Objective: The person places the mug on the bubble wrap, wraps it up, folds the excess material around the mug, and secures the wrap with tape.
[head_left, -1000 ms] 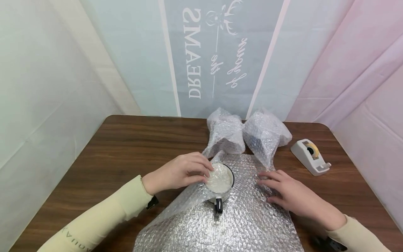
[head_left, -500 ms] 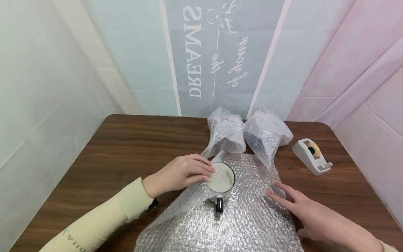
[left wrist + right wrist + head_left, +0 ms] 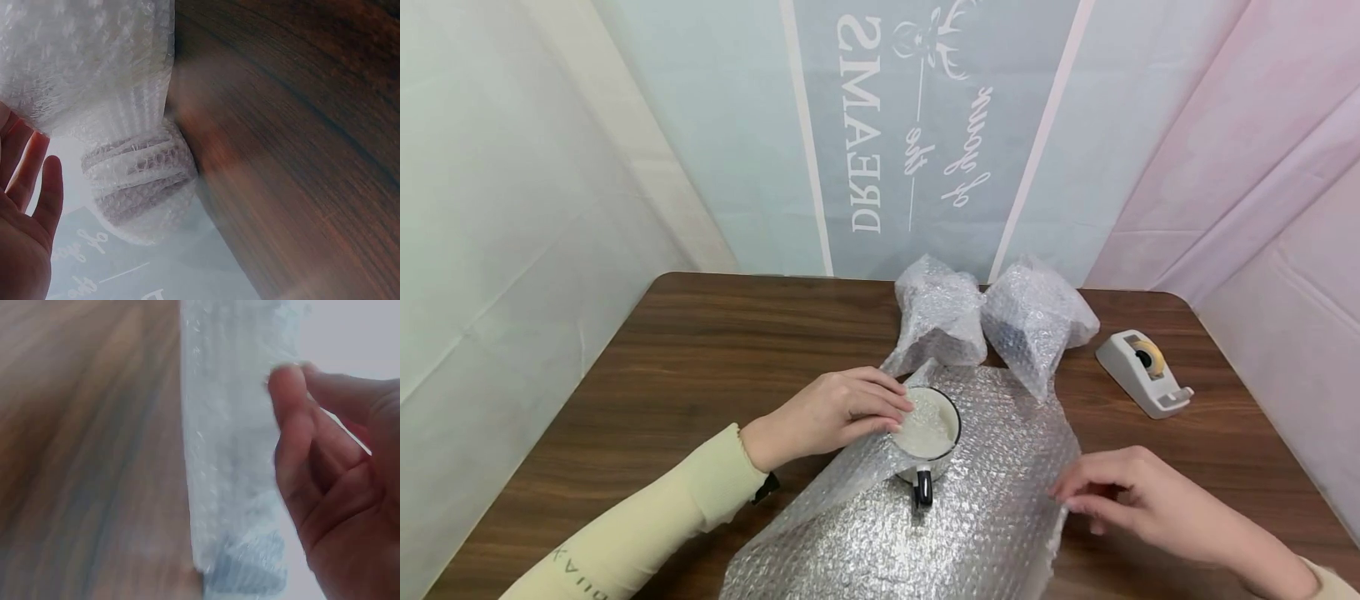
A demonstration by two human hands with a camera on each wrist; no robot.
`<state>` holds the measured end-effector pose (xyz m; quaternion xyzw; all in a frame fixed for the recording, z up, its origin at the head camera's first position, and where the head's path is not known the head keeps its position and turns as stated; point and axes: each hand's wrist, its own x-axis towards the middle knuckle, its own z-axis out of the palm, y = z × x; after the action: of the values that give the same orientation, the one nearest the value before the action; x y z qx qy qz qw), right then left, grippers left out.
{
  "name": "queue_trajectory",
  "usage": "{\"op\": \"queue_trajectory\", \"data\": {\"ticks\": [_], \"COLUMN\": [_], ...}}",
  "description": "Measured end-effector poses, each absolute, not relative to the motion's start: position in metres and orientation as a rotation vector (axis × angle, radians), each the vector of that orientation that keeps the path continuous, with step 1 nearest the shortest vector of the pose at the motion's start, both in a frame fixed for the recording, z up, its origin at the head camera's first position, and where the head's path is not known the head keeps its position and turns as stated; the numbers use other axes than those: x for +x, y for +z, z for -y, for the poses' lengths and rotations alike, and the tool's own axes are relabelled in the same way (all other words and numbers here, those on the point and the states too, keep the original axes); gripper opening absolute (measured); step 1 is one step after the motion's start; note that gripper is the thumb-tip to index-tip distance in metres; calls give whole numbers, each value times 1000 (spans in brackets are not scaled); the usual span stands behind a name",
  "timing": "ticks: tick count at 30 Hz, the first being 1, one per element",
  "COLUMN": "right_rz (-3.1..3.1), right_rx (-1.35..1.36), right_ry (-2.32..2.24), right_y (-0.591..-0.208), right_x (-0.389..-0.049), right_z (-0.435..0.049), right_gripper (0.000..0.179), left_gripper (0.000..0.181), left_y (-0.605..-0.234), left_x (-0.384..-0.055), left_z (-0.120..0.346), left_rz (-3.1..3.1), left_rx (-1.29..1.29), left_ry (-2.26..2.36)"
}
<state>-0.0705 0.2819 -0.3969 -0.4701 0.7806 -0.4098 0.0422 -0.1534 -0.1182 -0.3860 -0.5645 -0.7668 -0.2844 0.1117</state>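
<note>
A white mug [image 3: 947, 414] with a dark rim stands on a sheet of bubble wrap [image 3: 962, 525], its black handle toward the person. A flap of the sheet is folded up from the left over part of the mug's mouth. The left hand [image 3: 842, 410] rests its extended fingers on this flap at the mug's left rim; in the left wrist view its fingers [image 3: 47, 194] lie against the wrap. At the sheet's right edge, the right hand [image 3: 1142, 500] pinches the wrap between thumb and fingers and lifts that edge a little.
Two bubble-wrapped bundles, a left one [image 3: 938, 312] and a right one [image 3: 1037, 312], sit behind the mug. A white tape dispenser [image 3: 1142, 375] with yellowish tape stands at the right. The brown wooden table [image 3: 722, 333] ends at a printed curtain [image 3: 910, 167].
The right hand has moved down and right along the sheet, from open fingers over it to a pinch on its right edge, which is now raised. The left hand stays at the mug.
</note>
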Motion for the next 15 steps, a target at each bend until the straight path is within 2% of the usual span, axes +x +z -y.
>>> {"op": "queue_trajectory", "data": {"ticks": [7,15], "right_rz": [-2296,-2041], "right_rx": [-1210,-1319], "right_ry": [-1535,-1703], "right_y": [-382,-386], "right_x": [-76,-82], "right_z": [-255,-230], "right_gripper": [42,63], "left_gripper": [19,19], "left_y": [-382,-382], "left_x": [-153,-155], "left_z": [119,117], "left_rz": [2254,2216], "left_rx": [-1669,-1694], "left_ry": [-793,-748]}}
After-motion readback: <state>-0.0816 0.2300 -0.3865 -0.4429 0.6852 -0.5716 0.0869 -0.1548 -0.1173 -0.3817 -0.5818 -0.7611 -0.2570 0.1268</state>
